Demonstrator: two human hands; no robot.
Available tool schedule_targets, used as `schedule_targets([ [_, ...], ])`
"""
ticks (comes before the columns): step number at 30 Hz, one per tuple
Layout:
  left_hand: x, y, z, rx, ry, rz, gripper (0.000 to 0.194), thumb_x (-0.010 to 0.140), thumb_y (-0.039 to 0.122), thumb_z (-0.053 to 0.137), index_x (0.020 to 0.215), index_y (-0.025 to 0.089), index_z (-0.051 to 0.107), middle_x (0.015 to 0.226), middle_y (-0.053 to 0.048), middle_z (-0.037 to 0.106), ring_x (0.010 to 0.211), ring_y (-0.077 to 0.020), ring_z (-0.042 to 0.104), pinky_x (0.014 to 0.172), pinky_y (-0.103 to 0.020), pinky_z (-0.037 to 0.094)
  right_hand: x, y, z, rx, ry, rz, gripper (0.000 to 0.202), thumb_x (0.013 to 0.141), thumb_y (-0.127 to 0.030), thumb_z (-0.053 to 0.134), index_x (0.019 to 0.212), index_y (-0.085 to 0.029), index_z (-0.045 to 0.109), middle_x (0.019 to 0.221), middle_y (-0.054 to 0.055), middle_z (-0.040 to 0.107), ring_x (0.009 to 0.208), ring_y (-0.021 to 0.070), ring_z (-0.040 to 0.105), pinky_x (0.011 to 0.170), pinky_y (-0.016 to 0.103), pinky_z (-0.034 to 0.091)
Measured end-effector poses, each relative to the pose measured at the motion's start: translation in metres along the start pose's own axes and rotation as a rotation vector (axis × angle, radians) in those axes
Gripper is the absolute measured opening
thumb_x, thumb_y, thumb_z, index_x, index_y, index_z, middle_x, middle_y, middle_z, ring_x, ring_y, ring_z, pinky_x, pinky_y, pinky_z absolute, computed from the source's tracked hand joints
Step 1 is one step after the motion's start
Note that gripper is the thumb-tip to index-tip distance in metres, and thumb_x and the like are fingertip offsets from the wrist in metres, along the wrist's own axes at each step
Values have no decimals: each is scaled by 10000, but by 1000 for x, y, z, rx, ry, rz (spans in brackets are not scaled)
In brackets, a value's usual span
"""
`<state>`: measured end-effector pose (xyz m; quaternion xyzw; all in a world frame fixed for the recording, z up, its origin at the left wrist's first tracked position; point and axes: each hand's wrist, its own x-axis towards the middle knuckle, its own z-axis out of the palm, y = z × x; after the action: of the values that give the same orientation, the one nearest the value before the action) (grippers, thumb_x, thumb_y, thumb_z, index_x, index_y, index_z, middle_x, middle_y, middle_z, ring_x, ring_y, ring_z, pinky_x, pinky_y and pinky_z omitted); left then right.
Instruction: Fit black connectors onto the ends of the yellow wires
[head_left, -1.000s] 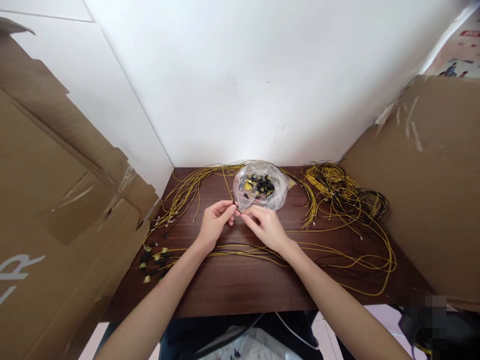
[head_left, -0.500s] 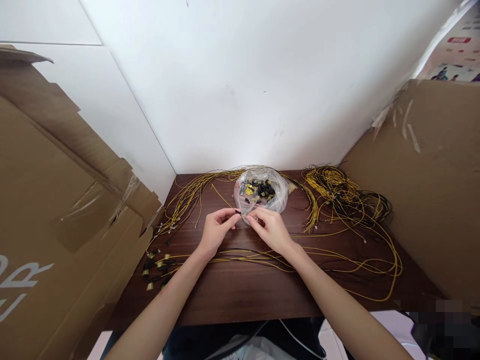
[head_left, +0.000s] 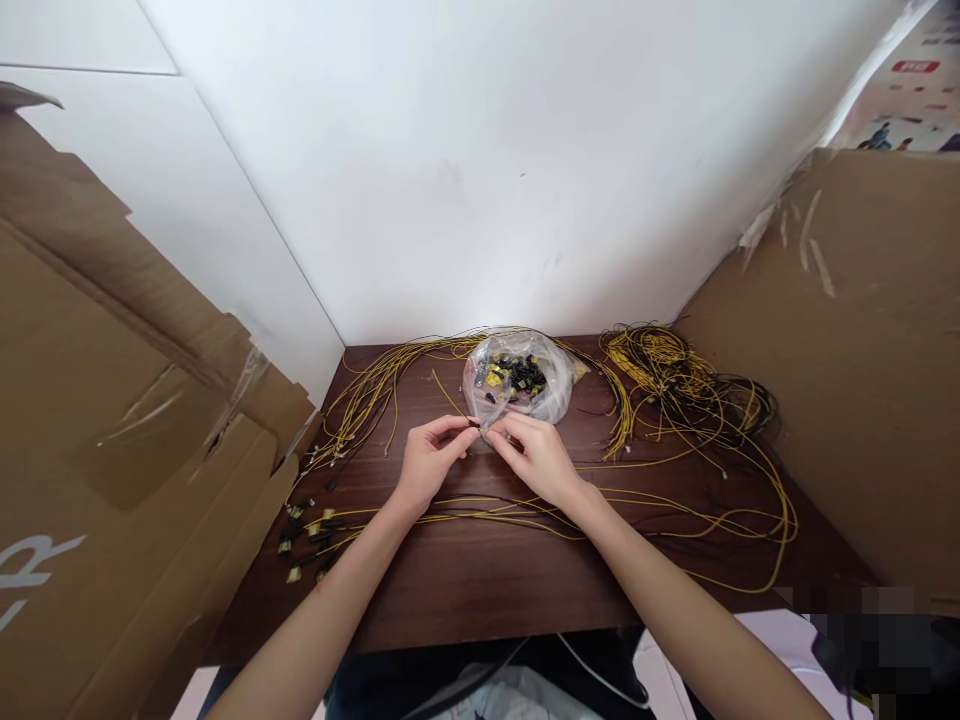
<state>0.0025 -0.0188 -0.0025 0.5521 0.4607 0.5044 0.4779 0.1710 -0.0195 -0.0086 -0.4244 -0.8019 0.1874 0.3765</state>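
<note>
My left hand (head_left: 431,462) pinches a small black piece (head_left: 474,424) between thumb and fingers, and a yellow wire (head_left: 448,393) sticks up and left from there. Right beside it, my right hand (head_left: 534,458) is closed with its fingertips on a thin yellow wire that meets the black piece. Just behind both hands sits an open clear plastic bag (head_left: 556,392) with black and yellow small parts (head_left: 517,375) inside. Under my forearms, long yellow and black wires (head_left: 495,508) run across the brown table (head_left: 480,590).
A tangled coil of yellow and black wires (head_left: 667,370) lies at the back right. More wires (head_left: 375,385) curve along the back left. Black connectors with yellow tags (head_left: 294,574) lie at the left. Cardboard walls (head_left: 150,430) flank both sides, and a white wall stands behind.
The view has shifted slightly, so the table and boxes appear a little further left. My fingertips have come slightly closer together, and the upright yellow wire end leans a little differently.
</note>
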Motion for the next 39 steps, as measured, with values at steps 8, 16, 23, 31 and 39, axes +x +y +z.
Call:
schedule_targets([
  [8, -1, -1, 1, 10, -6, 15, 201, 692, 284, 700, 821, 129, 712, 778, -33, 685, 552, -82, 508, 543, -199, 454, 1, 0, -1, 6, 11, -12, 192, 910, -234, 455, 786, -170, 587, 754, 25, 596, 690, 136, 526, 642, 236, 373],
  [16, -1, -2, 2, 20, -2, 14, 212, 695, 293, 694, 822, 123, 699, 779, -41, 679, 547, -85, 509, 541, -205, 462, 1, -1, 0, -1, 11, -11, 182, 904, -231, 462, 803, -170, 600, 769, 29, 610, 702, 141, 545, 664, 241, 391],
  [23, -1, -1, 2, 7, -10, 17, 177, 703, 280, 689, 790, 126, 686, 828, -43, 678, 537, -70, 484, 540, -196, 457, 0, -2, -1, -8, 19, 7, 171, 902, -227, 463, 835, -173, 610, 786, 28, 618, 706, 140, 553, 665, 239, 396],
  [31, -1, -2, 1, 12, -24, 16, 172, 712, 276, 683, 798, 127, 683, 801, -34, 670, 544, -70, 483, 549, -193, 450, 0, -1, 0, -10, 12, 5, 176, 902, -233, 463, 833, -173, 613, 783, 27, 620, 707, 138, 555, 674, 237, 397],
  [39, -2, 0, 2, 30, -19, 12, 202, 710, 294, 679, 822, 127, 686, 769, -33, 664, 540, -78, 492, 543, -202, 454, -1, -1, -1, -18, 2, 8, 182, 902, -238, 462, 837, -176, 620, 785, 35, 624, 700, 143, 552, 650, 236, 394],
])
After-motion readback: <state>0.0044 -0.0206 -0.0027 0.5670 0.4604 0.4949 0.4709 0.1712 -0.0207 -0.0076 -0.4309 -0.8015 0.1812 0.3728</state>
